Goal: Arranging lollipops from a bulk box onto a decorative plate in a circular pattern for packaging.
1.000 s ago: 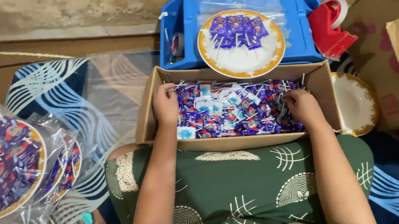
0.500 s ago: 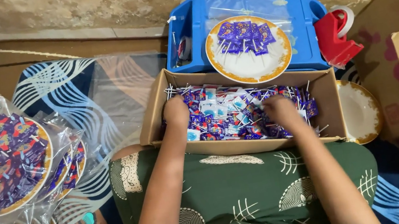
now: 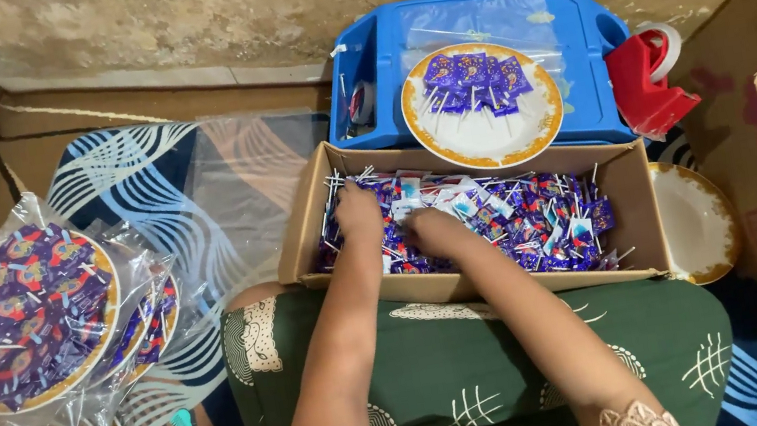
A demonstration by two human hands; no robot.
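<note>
Brown cardboard forms the shallow open box [image 3: 302, 240] resting against our lap, and it is filled with small purple, blue and white wrapped lollipops on thin white sticks [image 3: 541, 218]. Both our hands are down among them. Our left hand [image 3: 359, 214] lies at about 9 o'clock in the box, fingers curled onto the sweets; we cannot tell whether the grip has closed on any. Our right hand [image 3: 432, 230] sits just beside it toward the box's middle, knuckles up, fingers buried in the pile, and its grip is likewise hidden from us.

At 12 o'clock from the box, touching its far wall, stands a bright blue plastic tray [image 3: 373, 52] carrying a round white plate with a gold rim [image 3: 488, 140], on which a row of purple wrapped lollipops [image 3: 474, 81] lies. At 2 o'clock a red tape dispenser [image 3: 647, 84] leans beside the tray. At 3 o'clock, just beside the box, lies an empty gold-rimmed plate [image 3: 699, 223]. At 9 o'clock, well apart, sit filled plates sealed in clear plastic bags [image 3: 20, 315], stacked and overlapping on the patterned floor mat [image 3: 182, 188].
</note>
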